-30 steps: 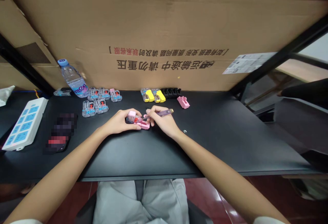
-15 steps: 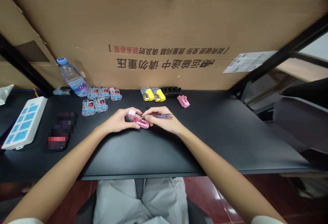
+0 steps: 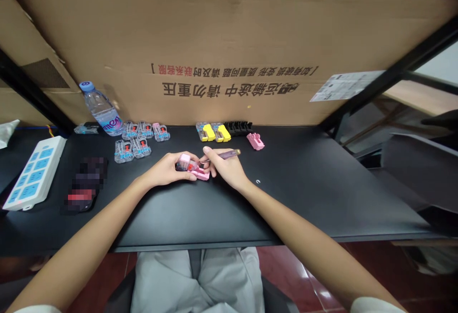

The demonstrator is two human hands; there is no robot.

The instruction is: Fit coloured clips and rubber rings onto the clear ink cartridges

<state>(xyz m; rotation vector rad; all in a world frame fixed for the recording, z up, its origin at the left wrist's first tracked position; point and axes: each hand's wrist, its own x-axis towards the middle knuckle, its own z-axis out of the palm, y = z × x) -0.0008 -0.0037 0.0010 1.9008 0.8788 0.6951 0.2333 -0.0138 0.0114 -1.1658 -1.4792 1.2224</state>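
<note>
At a black table, a left hand pinches a pink-and-clear gadget between thumb and fingers, apparently to steady it, while the right hand pinches a slim tool like a pen, likely for fine control. The gadget sits between the 2 hands' fingertips; whether the tool's tip touches it cannot be told. Beyond and left of the left fingers lie 5 clear cases, perhaps grouped to stay out of the way; beyond the right fingers, 2 yellow-topped cases and a loose pink part, seemingly within easy reach. Beyond both hands, cardboard carries upside-down print including "请勿重压" and, in red, "联系客服". The label on the bottle, well beyond the left fingers, cannot be read surely.
</note>
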